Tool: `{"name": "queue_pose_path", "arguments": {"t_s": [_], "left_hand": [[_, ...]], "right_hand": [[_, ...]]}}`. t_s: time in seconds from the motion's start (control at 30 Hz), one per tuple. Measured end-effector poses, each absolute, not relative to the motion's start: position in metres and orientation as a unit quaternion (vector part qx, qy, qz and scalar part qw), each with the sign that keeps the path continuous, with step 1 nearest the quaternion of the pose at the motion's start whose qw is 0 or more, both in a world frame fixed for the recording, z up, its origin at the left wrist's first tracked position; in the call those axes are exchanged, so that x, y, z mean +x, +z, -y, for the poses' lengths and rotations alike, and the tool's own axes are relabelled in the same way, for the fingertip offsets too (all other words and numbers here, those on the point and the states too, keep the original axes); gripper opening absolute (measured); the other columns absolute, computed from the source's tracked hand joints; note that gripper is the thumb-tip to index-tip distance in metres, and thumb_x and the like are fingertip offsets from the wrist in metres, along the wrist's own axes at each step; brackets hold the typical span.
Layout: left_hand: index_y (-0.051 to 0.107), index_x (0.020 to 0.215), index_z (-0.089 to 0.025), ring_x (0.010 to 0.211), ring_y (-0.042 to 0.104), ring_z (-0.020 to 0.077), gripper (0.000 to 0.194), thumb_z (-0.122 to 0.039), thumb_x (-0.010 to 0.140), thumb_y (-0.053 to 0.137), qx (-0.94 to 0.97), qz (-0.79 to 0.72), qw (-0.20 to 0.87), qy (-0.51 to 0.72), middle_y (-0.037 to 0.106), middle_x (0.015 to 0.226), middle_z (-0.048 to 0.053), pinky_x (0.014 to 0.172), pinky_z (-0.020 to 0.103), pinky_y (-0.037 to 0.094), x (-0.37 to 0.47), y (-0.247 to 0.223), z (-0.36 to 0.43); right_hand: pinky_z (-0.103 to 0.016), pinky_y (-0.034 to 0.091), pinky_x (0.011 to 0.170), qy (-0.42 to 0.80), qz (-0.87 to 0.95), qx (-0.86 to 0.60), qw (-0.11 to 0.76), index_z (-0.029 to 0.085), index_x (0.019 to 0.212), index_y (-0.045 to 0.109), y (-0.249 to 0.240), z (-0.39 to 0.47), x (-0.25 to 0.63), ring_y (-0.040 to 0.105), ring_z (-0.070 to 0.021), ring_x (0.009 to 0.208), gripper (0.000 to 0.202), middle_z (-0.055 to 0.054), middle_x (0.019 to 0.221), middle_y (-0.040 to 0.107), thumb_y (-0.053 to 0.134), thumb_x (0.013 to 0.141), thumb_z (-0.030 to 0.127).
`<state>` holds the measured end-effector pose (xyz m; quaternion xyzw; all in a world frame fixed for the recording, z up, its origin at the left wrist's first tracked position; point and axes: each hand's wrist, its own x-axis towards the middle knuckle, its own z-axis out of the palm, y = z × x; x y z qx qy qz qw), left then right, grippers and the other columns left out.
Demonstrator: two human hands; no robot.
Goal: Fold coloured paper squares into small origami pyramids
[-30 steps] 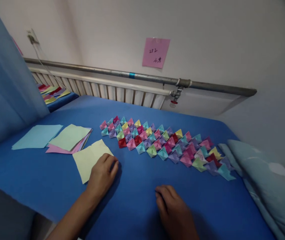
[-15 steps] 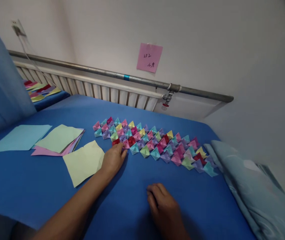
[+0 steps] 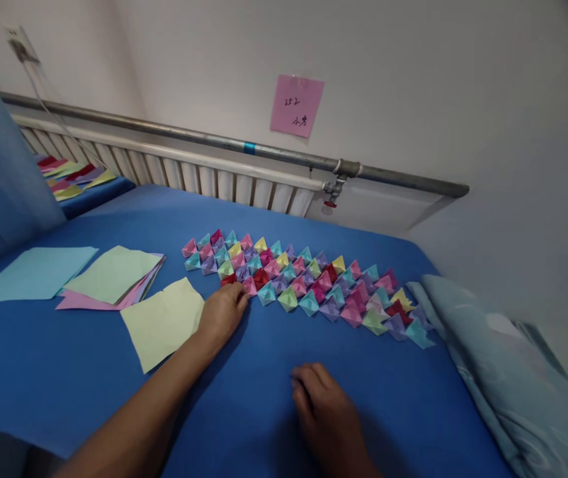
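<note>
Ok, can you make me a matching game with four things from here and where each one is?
Things:
1. left hand
2. right hand
3. pink note
4. light blue paper stack

Places:
A. on the wall, above the metal pipe
B. left of both pale green sheets
C. over the blue surface, apart from all the paper
D. at the front row of folded paper shapes

Right pairs: 1-D, 2-C, 3-A, 4-B
</note>
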<state>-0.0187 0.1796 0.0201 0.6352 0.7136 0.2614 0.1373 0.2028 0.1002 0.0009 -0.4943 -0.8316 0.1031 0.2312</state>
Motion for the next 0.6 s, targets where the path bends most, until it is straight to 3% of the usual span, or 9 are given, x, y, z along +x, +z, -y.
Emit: {"name": "queue_pose_path", "arguments": {"t_s": [0.3, 0.43, 0.6], "left_hand": [[0.065, 0.102, -0.019, 0.069, 0.061, 0.014, 0.023, -0.034, 0.089, 0.051, 0.6, -0.704, 0.122, 0.359, 0.069, 0.082, 0.001, 0.065, 0.024, 0.044, -0.025, 0.03, -0.163], [0.066, 0.098, -0.021, 0.068, 0.06, 0.014, 0.027, -0.04, 0.086, 0.052, 0.499, -0.724, 0.022, 0.476, 0.066, 0.08, 0.0, 0.063, 0.024, 0.045, -0.06, 0.049, -0.128], [0.065, 0.101, -0.015, 0.073, 0.06, 0.0205, 0.037, -0.041, 0.08, 0.05, 0.428, -0.827, -0.031, 0.364, 0.062, 0.089, 0.006, 0.068, 0.033, 0.05, -0.117, 0.035, -0.084]], "right_hand": [[-0.023, 0.049, 0.064, 0.106, 0.83, -0.501, 0.22, 0.021, 0.089, 0.064, 0.001, -0.1, 0.203, 0.067, -0.0151, 0.073, 0.024, -0.002, 0.082, 0.067, 0.043, 0.088, 0.011], [-0.023, 0.05, 0.063, 0.101, 0.833, -0.496, 0.221, 0.022, 0.088, 0.065, 0.0, -0.102, 0.203, 0.067, -0.0152, 0.072, 0.024, -0.003, 0.082, 0.067, 0.042, 0.089, 0.013], [-0.025, 0.052, 0.063, 0.071, 0.843, -0.477, 0.239, 0.021, 0.091, 0.065, -0.004, -0.103, 0.205, 0.068, -0.0164, 0.072, 0.025, -0.003, 0.083, 0.068, 0.041, 0.091, 0.017]]}}
